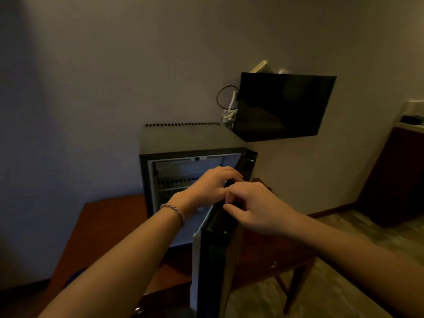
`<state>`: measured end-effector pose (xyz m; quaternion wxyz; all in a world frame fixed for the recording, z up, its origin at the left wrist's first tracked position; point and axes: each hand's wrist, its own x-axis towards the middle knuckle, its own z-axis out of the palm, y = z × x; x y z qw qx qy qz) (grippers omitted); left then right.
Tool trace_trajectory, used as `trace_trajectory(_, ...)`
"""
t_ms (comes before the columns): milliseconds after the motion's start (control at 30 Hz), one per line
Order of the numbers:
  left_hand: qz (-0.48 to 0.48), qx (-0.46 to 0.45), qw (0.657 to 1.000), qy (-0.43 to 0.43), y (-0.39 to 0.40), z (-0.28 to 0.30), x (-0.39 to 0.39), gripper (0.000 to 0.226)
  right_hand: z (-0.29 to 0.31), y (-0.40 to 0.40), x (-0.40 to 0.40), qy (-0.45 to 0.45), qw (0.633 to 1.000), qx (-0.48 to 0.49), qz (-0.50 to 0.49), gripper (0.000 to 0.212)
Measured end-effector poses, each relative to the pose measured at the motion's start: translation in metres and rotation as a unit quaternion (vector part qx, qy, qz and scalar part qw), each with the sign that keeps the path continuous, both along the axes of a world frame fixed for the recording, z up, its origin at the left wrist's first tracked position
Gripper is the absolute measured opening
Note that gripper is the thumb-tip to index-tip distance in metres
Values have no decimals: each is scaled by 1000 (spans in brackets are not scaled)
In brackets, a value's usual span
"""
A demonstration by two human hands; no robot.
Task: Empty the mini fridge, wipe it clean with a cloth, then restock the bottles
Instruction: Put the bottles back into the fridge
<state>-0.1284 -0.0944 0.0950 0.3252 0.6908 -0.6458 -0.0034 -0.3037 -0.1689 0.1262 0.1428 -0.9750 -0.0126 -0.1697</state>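
two hands meet at the centre of the frame on the top edge of the open fridge door (pixel 214 253). the left hand (pixel 207 188) curls its fingers over that edge; the right hand (pixel 257 206) pinches the same edge just beside it. the mini fridge (pixel 183 140) stands on a wooden counter (pixel 103 226) at centre, a wire shelf (pixel 176 183) visible inside. a dark tv (pixel 284 106) hangs on the wall at upper right.

Dim room, plain wall (pixel 91 76), wall-mounted television (pixel 282 106), wooden table (pixel 107 226), patterned floor (pixel 344 283)
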Motion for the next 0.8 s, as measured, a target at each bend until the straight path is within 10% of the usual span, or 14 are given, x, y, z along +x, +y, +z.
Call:
trace_trajectory(233,91,-16,995,29,93,10,43,16,-26,8,69,-31,991,24,129,21)
trace_trajectory(800,369,-149,917,30,131,-48,102,46,-71,23,211,-163,984,48,54,14)
